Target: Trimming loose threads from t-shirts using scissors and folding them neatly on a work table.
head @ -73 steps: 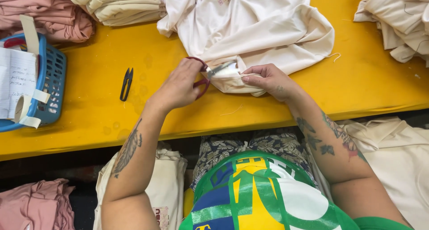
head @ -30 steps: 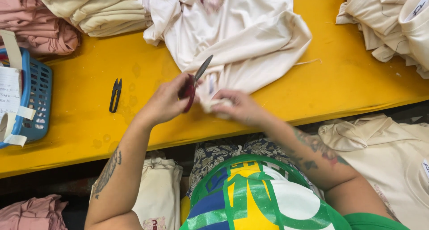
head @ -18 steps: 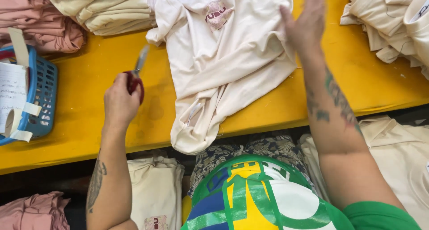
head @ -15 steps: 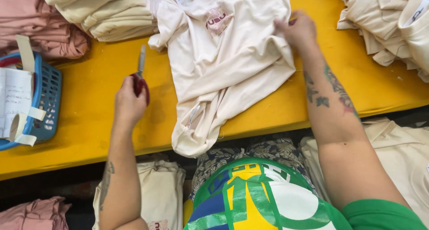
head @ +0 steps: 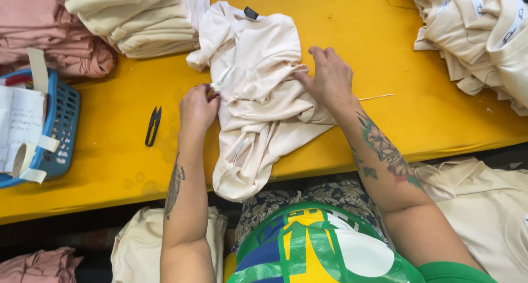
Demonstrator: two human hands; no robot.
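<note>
**Cream shirt bunched on the yellow bench**

While the cream shirt lies crumpled across the middle of the yellow bench, its lower end hanging over the near edge, both hands work at it. The left hand is closed in a fist at the shirt's left edge, gripping a fold of cloth; something small and reddish shows between its fingers, too hidden to tell what. The right hand rests spread on the shirt's right side, fingers pinching the bunched fabric. A black thread snip lies on the bench just left of the left hand. Farther left stands a blue basket. Folded cream garments are stacked behind, with a looser cream pile at the right.
</note>
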